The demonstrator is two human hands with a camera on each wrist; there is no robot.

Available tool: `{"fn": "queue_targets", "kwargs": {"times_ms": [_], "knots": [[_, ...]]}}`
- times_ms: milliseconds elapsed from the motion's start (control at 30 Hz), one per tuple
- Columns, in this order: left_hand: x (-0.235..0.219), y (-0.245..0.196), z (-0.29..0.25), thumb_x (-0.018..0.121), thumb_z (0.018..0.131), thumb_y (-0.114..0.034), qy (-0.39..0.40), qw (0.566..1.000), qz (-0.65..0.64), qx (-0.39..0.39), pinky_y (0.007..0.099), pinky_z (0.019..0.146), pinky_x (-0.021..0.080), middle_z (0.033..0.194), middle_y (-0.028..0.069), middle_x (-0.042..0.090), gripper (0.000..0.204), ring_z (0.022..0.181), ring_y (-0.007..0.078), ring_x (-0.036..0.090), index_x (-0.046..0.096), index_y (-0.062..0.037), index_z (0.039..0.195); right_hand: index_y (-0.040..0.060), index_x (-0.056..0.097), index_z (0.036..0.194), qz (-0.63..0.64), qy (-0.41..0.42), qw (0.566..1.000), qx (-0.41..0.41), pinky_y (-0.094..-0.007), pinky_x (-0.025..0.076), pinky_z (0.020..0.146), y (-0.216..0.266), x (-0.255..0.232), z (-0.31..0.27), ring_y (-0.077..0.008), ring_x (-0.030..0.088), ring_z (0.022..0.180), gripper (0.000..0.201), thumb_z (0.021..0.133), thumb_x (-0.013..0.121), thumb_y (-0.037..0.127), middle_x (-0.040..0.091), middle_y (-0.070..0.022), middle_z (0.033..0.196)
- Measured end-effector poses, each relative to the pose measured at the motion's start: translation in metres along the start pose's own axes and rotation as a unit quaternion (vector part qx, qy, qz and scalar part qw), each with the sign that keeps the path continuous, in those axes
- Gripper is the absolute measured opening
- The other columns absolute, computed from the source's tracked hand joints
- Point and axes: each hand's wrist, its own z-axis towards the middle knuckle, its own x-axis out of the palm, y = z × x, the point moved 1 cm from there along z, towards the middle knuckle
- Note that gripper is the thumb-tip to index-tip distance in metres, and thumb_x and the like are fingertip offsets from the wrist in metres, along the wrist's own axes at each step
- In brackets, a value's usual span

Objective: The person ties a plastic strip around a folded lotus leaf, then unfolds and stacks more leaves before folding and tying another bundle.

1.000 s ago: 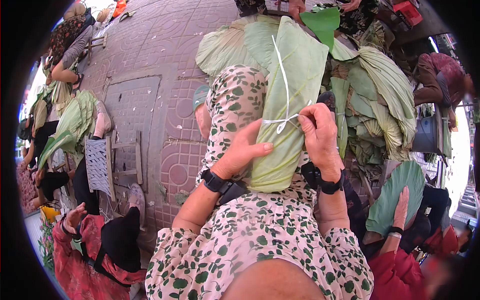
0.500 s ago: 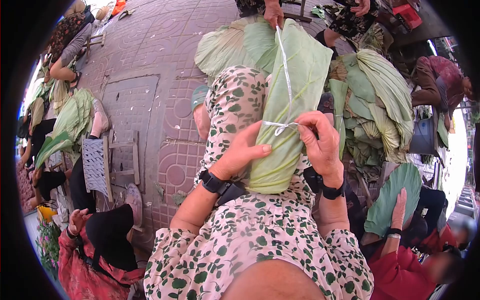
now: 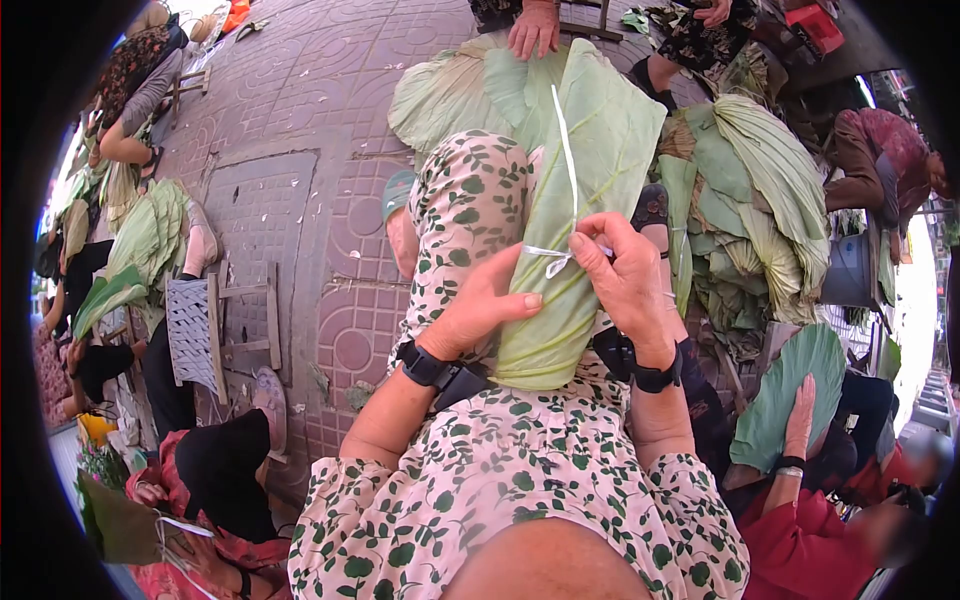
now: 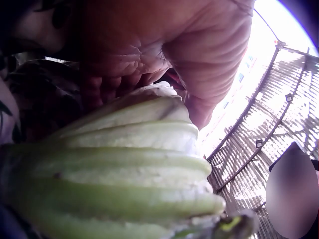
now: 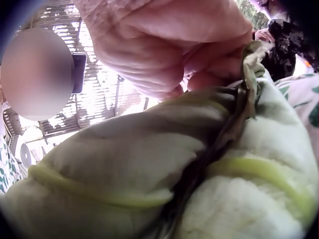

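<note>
A folded bundle of large pale-green leaves (image 3: 545, 335) lies across the wearer's lap in the head view, tied round its middle with white string (image 3: 568, 160). One end of that string runs up along the bundle. My left hand (image 3: 480, 305) holds the bundle's left side, thumb on top and fingers hidden beneath. Beside the knot, my right hand (image 3: 632, 285) pinches the string between thumb and forefinger. The left wrist view shows the ribbed leaf bases (image 4: 124, 159) under the left palm. In the right wrist view, folded leaf ends (image 5: 109, 154) lie below the right palm.
More leaves (image 3: 450, 95) lie spread beyond the knees, with another person's hand (image 3: 536, 30) over them. A tall leaf heap (image 3: 745, 200) stands to the right. Woven stool (image 3: 196, 330) at left. People sit on both sides, one holding a large leaf (image 3: 790, 395).
My right hand has shifted left, closer to the knot. The other person's hand has let go of the string's far end. A dark leaf with white string has appeared at lower left.
</note>
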Motion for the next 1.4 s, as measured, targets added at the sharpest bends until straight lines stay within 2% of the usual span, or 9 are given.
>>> {"fn": "queue_targets", "kwargs": {"times_ms": [767, 867, 933, 1067, 1133, 1167, 1233, 1300, 1400], "knots": [[-0.001, 0.002, -0.002, 0.067, 0.075, -0.018, -0.022, 1.0, 0.0, -0.021, 0.0295, 0.095, 0.038, 0.122, 0.008, 0.05, 0.065, 0.11, 0.0149, 0.047, 0.04, 0.002, 0.131, 0.0065, 0.058, 0.087, -0.058, 0.015, 0.997, -0.048, -0.0374, 0.047, 0.06, -0.001, 0.008, -0.004, -0.0296, 0.062, 0.066, 0.016, 0.081, 0.062, 0.021, 0.062, -0.0122, 0.072], [0.001, -0.001, -0.002, 0.071, 0.072, -0.024, -0.033, 0.999, 0.011, -0.021, 0.0268, 0.091, 0.042, 0.115, 0.0064, 0.055, 0.066, 0.103, 0.013, 0.053, 0.043, 0.0006, 0.126, 0.0061, 0.059, 0.087, -0.019, -0.019, 0.999, -0.02, -0.034, 0.046, 0.058, -0.004, 0.011, -0.006, -0.0251, 0.062, 0.063, 0.013, 0.08, 0.062, 0.017, 0.062, -0.0124, 0.07], [0.002, -0.002, -0.001, 0.071, 0.072, -0.024, -0.031, 0.999, 0.013, -0.022, 0.0268, 0.091, 0.042, 0.115, 0.0065, 0.055, 0.066, 0.103, 0.013, 0.053, 0.043, 0.0008, 0.126, 0.0043, 0.059, 0.087, 0.024, -0.076, 0.997, -0.023, -0.0287, 0.044, 0.054, -0.008, 0.013, -0.006, -0.0158, 0.057, 0.057, 0.011, 0.08, 0.061, 0.012, 0.059, -0.0083, 0.066], [0.001, 0.0, 0.0, 0.071, 0.072, -0.024, -0.032, 0.999, 0.02, -0.02, 0.0271, 0.092, 0.041, 0.115, 0.007, 0.055, 0.067, 0.103, 0.0132, 0.054, 0.042, 0.0016, 0.126, 0.0021, 0.059, 0.085, 0.092, -0.117, 0.989, -0.013, -0.0232, 0.042, 0.052, -0.018, 0.012, -0.005, -0.0078, 0.05, 0.055, 0.008, 0.082, 0.06, 0.009, 0.056, -0.0014, 0.065], [0.0, 0.001, 0.001, 0.069, 0.073, -0.022, -0.024, 0.999, 0.02, -0.017, 0.0278, 0.093, 0.04, 0.118, 0.0076, 0.054, 0.066, 0.106, 0.0138, 0.052, 0.041, 0.0019, 0.128, 0.0017, 0.058, 0.084, 0.289, -0.117, 0.949, 0.043, -0.0199, 0.037, 0.049, -0.028, 0.011, -0.004, -0.0034, 0.043, 0.054, 0.006, 0.084, 0.058, 0.007, 0.051, 0.004, 0.065], [0.0, 0.0, 0.001, 0.067, 0.075, -0.02, -0.016, 1.0, 0.021, -0.014, 0.0286, 0.094, 0.039, 0.121, 0.0083, 0.053, 0.066, 0.108, 0.0143, 0.05, 0.041, 0.0022, 0.13, 0.0017, 0.058, 0.084, 0.289, -0.116, 0.949, 0.044, -0.0199, 0.037, 0.049, -0.027, 0.008, -0.004, -0.0034, 0.043, 0.054, 0.006, 0.084, 0.058, 0.007, 0.051, 0.004, 0.065], [0.001, 0.0, 0.002, 0.068, 0.075, -0.02, -0.016, 1.0, 0.02, -0.012, 0.0287, 0.094, 0.039, 0.121, 0.0085, 0.053, 0.066, 0.109, 0.0144, 0.05, 0.04, 0.0024, 0.131, 0.0032, 0.056, 0.085, 0.43, -0.106, 0.894, 0.058, -0.0186, 0.032, 0.047, -0.026, 0.004, -0.005, -0.002, 0.04, 0.053, 0.003, 0.085, 0.057, 0.006, 0.049, 0.0058, 0.065], [0.001, 0.0, 0.002, 0.068, 0.075, -0.021, -0.016, 1.0, 0.019, -0.01, 0.0288, 0.095, 0.039, 0.122, 0.0086, 0.052, 0.067, 0.109, 0.0144, 0.05, 0.04, 0.0026, 0.131, 0.004, 0.054, 0.085, 0.441, -0.111, 0.889, 0.05, -0.0195, 0.029, 0.044, -0.026, 0.001, -0.002, -0.0025, 0.036, 0.05, 0.004, 0.085, 0.056, 0.007, 0.042, 0.0066, 0.06], [0.0, 0.0, 0.002, 0.068, 0.075, -0.021, -0.014, 0.999, 0.023, -0.022, 0.0292, 0.096, 0.038, 0.124, 0.0093, 0.051, 0.069, 0.111, 0.0149, 0.049, 0.038, 0.0035, 0.132, 0.0045, 0.051, 0.082, 0.6, -0.129, 0.789, 0.012, -0.0209, 0.027, 0.042, -0.042, -0.018, 0.006, -0.0061, 0.033, 0.045, 0.007, 0.087, 0.05, 0.01, 0.034, 0.0051, 0.054]]}}
